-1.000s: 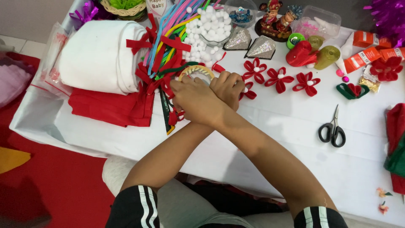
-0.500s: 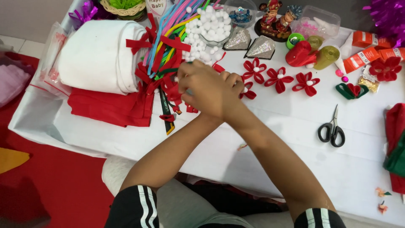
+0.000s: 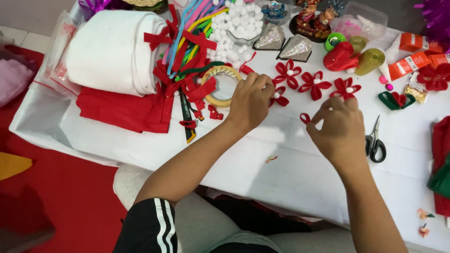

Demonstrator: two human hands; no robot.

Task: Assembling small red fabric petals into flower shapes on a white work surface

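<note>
My left hand (image 3: 251, 100) rests on the white table (image 3: 281, 159), its fingers on the rim of a tape roll (image 3: 220, 86) among red ribbon pieces (image 3: 197, 89). My right hand (image 3: 337, 129) is raised to the right and pinches a small red ribbon loop (image 3: 305, 118) between its fingertips. Just beyond both hands lie three finished red ribbon flowers (image 3: 315, 84) with white bead centres.
A white fabric roll (image 3: 112, 51) lies on folded red felt (image 3: 124, 110) at the left. Black-handled scissors (image 3: 375, 140) lie right of my right hand. White pompoms (image 3: 234, 23), glitter cones (image 3: 286, 44), glue bottles (image 3: 412, 51) and figurines (image 3: 314, 14) crowd the far edge.
My hands were joined over the tape roll. They have parted: the right hand moved right holding a small red ribbon loop, and the left stayed at the tape roll.
</note>
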